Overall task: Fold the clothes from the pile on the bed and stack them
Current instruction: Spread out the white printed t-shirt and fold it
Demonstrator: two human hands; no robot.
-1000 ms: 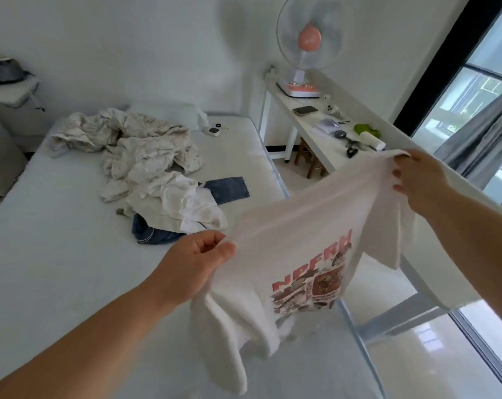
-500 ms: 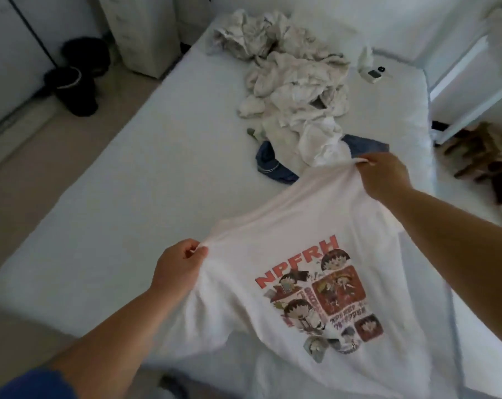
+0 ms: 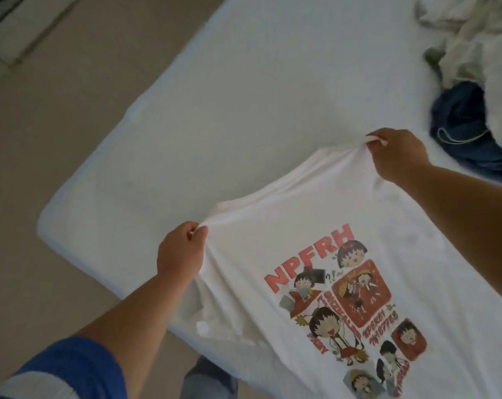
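Both hands, left hand (image 3: 180, 251) and right hand (image 3: 396, 156), pinch the white T-shirt (image 3: 316, 226) over the white bed (image 3: 244, 96)'s near corner; beige floor (image 3: 56, 139) alongside.

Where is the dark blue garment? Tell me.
In the head view, the dark blue garment lies on the bed at far right, below the pale clothes pile, beyond the right hand.

Both arms reach forward, left hand (image 3: 180, 251) at lower centre and right hand (image 3: 396, 156) upper right, each grip pinched closed on cloth.
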